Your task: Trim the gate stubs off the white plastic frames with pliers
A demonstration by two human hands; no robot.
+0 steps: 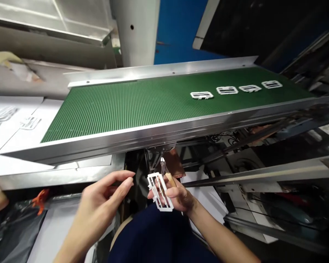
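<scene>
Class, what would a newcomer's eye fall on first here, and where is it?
The green belt stands out first, stretching across the middle between metal edges. Four white slotted pieces lie toward its right. Below it, the right hand holds a white slotted frame and a tool.

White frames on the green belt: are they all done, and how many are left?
Four white slotted frames lie on the green conveyor belt, so those look done. Another white frame is in the right hand with a tan-handled tool; the left hand seems empty. More white pieces lie at the far left, maybe left to do; they're too blurry to count.
</scene>
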